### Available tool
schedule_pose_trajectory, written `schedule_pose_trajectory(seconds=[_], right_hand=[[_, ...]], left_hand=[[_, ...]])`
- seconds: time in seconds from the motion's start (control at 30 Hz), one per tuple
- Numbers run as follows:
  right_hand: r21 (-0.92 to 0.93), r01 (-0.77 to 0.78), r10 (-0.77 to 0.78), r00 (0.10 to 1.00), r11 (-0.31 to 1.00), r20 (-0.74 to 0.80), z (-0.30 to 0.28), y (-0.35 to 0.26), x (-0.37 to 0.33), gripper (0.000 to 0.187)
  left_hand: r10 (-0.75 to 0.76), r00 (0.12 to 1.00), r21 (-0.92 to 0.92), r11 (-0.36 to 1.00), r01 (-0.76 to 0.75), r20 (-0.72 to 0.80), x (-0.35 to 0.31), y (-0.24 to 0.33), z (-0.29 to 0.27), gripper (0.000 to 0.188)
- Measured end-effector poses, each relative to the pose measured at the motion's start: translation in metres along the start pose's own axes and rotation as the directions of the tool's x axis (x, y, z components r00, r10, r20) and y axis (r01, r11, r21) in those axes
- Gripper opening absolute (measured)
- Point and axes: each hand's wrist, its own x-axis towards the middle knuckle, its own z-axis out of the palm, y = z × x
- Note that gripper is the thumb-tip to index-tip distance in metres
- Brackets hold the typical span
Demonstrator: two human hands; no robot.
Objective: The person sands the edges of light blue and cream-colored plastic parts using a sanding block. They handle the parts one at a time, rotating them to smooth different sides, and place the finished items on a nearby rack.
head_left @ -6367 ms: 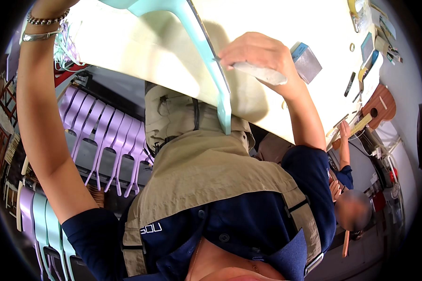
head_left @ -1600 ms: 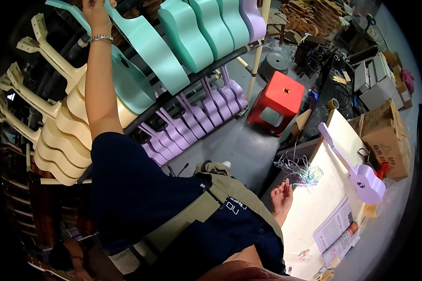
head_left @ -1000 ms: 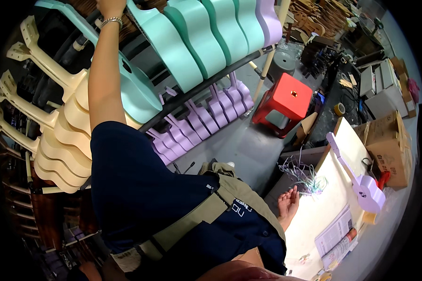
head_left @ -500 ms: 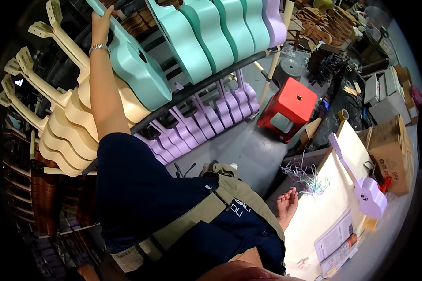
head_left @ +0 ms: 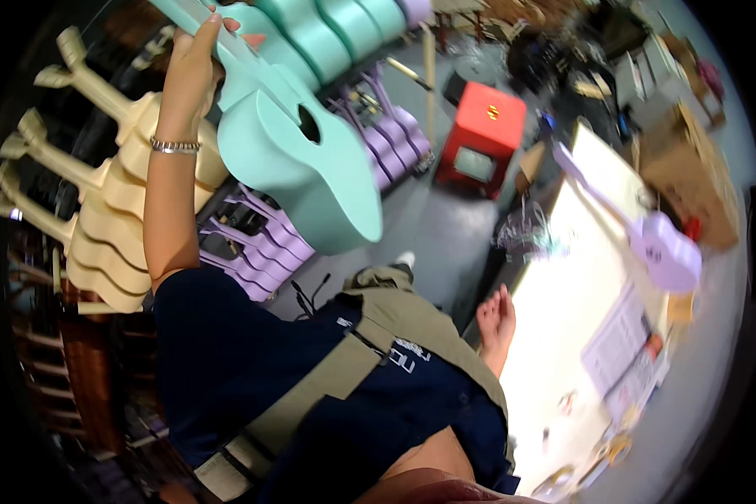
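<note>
A mint-green ukulele (head_left: 298, 160) with a dark round sound hole is off the rack, its body angled down toward me. My left hand (head_left: 195, 67), wearing a bracelet, is closed round its neck, high at the left. More mint-green ukulele bodies (head_left: 319, 34) hang on the rack behind it. Beside my left forearm hang several cream ukuleles (head_left: 113, 223). My right hand (head_left: 497, 323) is empty, its fingers loosely curled and partly apart, near the edge of the pale worktable (head_left: 554, 344). A finished-looking lilac ukulele (head_left: 664, 248) lies on that table's far side.
Lilac ukuleles (head_left: 265, 252) hang on the lower rack rail. A red stool (head_left: 485, 134) stands on the grey floor ahead. Tangled strings (head_left: 529, 231), printed sheets (head_left: 617, 340) and tape rolls (head_left: 554, 483) lie on or at the worktable. A cardboard box (head_left: 689, 176) sits beyond.
My left hand has lifted the mint-green ukulele off the rack and brought it right and nearer to me. The view has shifted; my right hand stays empty by the table.
</note>
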Motion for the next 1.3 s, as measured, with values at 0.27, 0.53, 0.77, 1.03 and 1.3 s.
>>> schedule_pose_trajectory(seconds=[0.27, 0.53, 0.77, 1.03, 1.3], right_hand=[[-0.242, 0.374, -0.335, 0.923, 0.895, 0.188, 0.043, 0.020, -0.036, 0.081], [-0.042, 0.710, -0.690, 0.666, 0.703, -0.284, 0.007, 0.005, -0.093, 0.066], [-0.042, 0.866, -0.799, 0.441, 0.499, -0.409, 0.002, 0.011, -0.099, 0.062], [-0.050, 0.917, -0.823, 0.331, 0.397, -0.461, 0.010, 0.009, -0.101, 0.068], [-0.206, 0.872, -0.837, 0.322, 0.444, -0.442, 0.026, 0.004, -0.129, 0.084]], left_hand=[[-0.123, 0.957, -0.785, 0.549, 0.287, 0.263, -0.078, -0.064, 0.182, 0.020], [-0.161, 0.787, -0.713, 0.346, 0.610, 0.596, -0.141, -0.086, 0.295, 0.021], [0.046, 0.664, -0.638, 0.337, 0.693, 0.746, -0.136, -0.088, 0.331, 0.026], [-0.076, 0.589, -0.414, 0.640, 0.647, 0.804, -0.165, -0.108, 0.375, 0.051], [-0.157, 0.413, -0.197, 0.695, 0.691, 0.897, -0.161, -0.123, 0.401, 0.050]])
